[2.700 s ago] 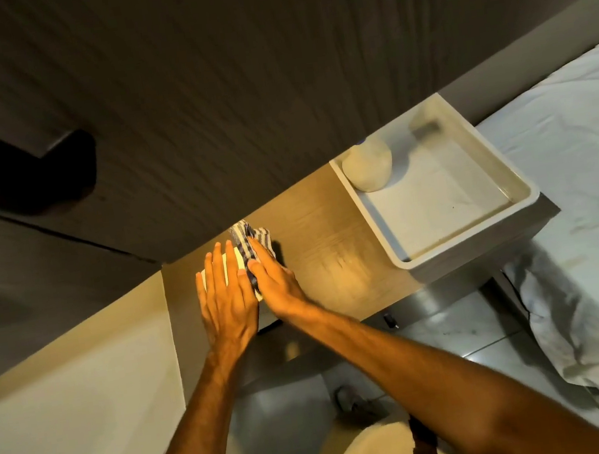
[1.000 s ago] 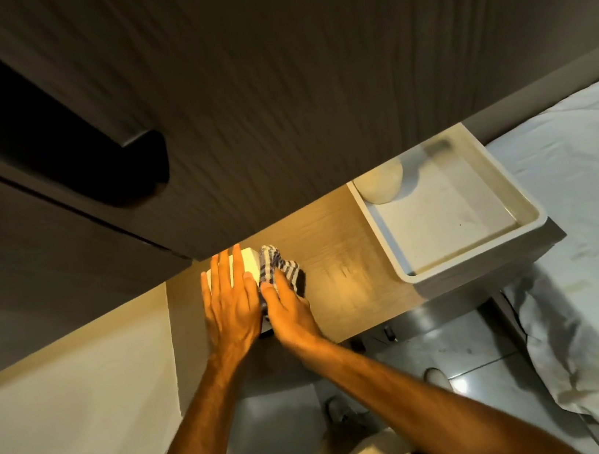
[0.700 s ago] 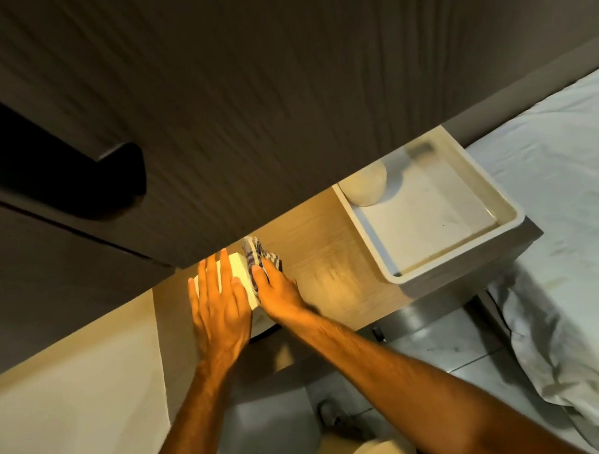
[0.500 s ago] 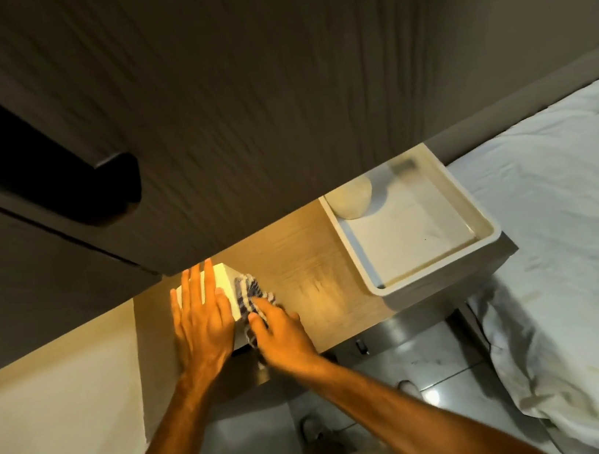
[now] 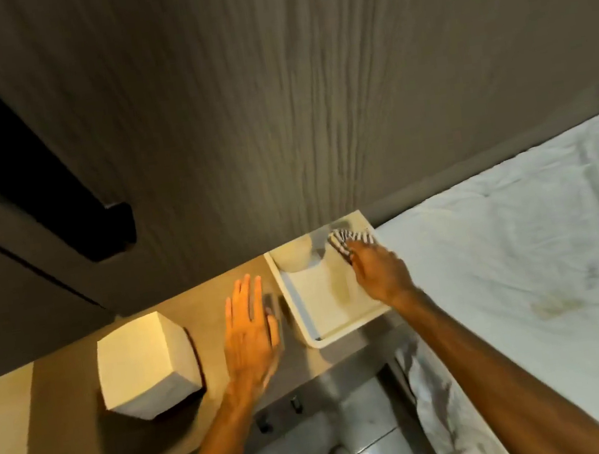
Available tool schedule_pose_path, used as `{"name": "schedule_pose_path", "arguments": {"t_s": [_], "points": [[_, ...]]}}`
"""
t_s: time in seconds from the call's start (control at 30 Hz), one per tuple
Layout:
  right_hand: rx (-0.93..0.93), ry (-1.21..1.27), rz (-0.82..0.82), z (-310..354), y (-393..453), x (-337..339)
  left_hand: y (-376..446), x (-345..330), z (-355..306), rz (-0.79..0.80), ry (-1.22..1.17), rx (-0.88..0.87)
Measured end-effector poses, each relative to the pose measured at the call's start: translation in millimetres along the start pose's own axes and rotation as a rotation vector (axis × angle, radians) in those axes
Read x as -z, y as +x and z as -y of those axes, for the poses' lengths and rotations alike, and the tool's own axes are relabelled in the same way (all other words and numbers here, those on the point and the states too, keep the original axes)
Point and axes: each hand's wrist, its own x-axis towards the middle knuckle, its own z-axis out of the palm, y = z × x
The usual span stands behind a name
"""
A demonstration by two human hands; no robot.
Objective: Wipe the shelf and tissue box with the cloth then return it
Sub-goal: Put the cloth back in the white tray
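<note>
Overhead, dark wood-grain cabinet (image 5: 272, 96) is filling most of the view and hiding the back of the shelf; its black handle (image 5: 68, 205) is jutting out at left. Bed sheet (image 5: 527, 271) is lying rumpled to the right, butting against the shelf end. Wooden shelf (image 5: 208, 301) is running under the cabinet, lit warm. White tray (image 5: 315, 334) is sitting at its right end, a pale round object (image 5: 292, 256) in its far corner, partly under the cabinet edge. Tissue box (image 5: 144, 364) is standing free at left, nobody touching it. Left hand (image 5: 249, 334) is hovering flat over the shelf between box and tray, fingers spread, holding nothing. Right hand (image 5: 379, 273) is reaching over the tray, fingers pinched on the striped cloth (image 5: 350, 241) near the tray's far end; blur is hiding whether it is touching
</note>
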Motion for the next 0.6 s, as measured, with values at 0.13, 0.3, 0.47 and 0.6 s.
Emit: {"name": "schedule_pose_path", "arguments": {"t_s": [0.13,0.3,0.47,0.6], "points": [[-0.040,-0.055,0.249,-9,5,-30,3,-48,1,0.207,0.111,0.262],[0.004,-0.117,0.240,-14,10,-36,-2,-69,8,0.201,0.190,0.298],[-0.001,-0.233,0.312,-18,13,-38,-2,-72,10,0.196,0.199,0.321],[0.008,-0.199,0.261,-13,8,-35,1,-73,10,0.180,0.191,0.309]]}}
